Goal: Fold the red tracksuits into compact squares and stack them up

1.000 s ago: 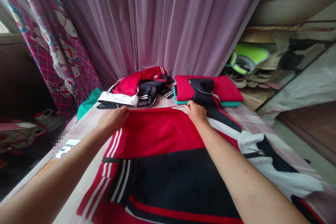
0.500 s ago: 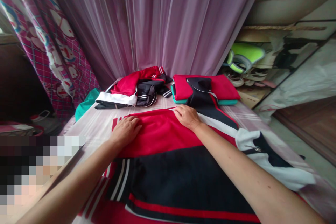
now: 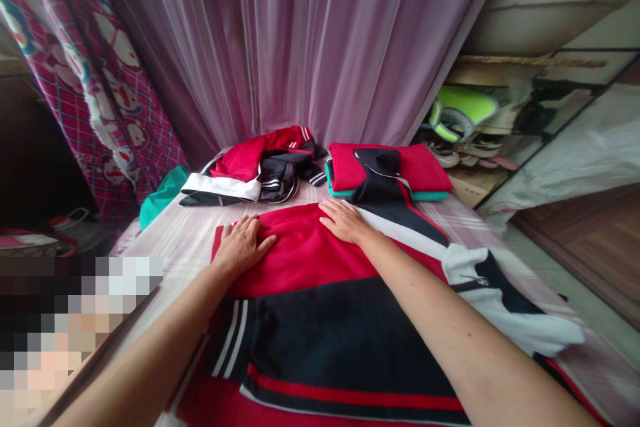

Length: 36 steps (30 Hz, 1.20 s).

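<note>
A red, black and white zip jacket [image 3: 345, 333] lies spread in front of me, its white collar [image 3: 465, 267] and zipper pull to the right. On its red part near the left end rests my left hand [image 3: 245, 240], palm down with fingers spread. My right hand [image 3: 343, 220] lies flat by the jacket's far edge, fingers stretched out. Neither hand grips the cloth. One black sleeve [image 3: 383, 183] of the jacket reaches back over a folded red and teal stack of clothes [image 3: 425, 167]. My forearms cover parts of the jacket.
A crumpled red, black and white garment [image 3: 240, 167] sits at the back left of the plaid-covered surface [image 3: 165, 267]. Beside it is a teal cloth [image 3: 163, 197]. Purple curtains [image 3: 300, 47] hang behind. Shelves with shoes [image 3: 485, 147] and a lime-green item [image 3: 465, 107] stand at right.
My right hand has shifted slightly left, its fingers going from curled at the edge to stretched flat. My left hand's fingers are spread wider. The jacket has barely moved.
</note>
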Available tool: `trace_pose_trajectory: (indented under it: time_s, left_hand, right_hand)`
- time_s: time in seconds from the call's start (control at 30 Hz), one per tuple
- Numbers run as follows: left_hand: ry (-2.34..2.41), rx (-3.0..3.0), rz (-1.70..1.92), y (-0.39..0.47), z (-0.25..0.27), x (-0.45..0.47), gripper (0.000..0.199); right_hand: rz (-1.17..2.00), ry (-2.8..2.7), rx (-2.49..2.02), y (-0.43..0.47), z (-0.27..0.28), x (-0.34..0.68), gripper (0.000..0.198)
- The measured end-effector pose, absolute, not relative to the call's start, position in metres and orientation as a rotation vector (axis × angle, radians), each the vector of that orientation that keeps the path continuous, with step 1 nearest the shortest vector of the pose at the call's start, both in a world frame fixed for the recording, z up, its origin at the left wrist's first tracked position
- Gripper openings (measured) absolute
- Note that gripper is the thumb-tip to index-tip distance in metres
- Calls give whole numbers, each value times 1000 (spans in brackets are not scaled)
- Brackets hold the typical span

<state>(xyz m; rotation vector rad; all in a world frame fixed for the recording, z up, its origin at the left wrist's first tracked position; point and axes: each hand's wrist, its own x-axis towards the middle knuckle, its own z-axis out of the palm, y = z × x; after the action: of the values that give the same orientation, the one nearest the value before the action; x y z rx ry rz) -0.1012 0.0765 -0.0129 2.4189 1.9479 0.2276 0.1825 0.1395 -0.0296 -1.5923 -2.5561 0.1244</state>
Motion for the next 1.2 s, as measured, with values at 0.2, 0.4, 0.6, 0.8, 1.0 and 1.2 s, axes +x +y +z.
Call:
trace_pose_trajectory:
  time_s: [0.2,0.4,0.6,0.8,1.0,1.2]
  left_hand:
    - [1979,2437,232,77,-24,-102,58]
    - [1986,2422,39,78,-21,-100,72]
    - [1987,2424,23,79,-22,-100,74]
    - [2001,2398,-5,81,-21,-101,75]
    - [1998,2420,-25,80,-18,-99,73]
    - [1980,2432,55,82,-20,-102,71]
  right_hand:
    - [166,-2508,-1667,125,-23,175,62]
    - [274,-2522,-1799,110,-22,174,67]
    - [295,-2472,-1883,119,-18,168,67]
    - [291,-2462,-1824,95,-6,174,66]
    - [179,-2312,-2040,56,-17,234,64]
    - [236,-2267,-2165,50,-22,256,62]
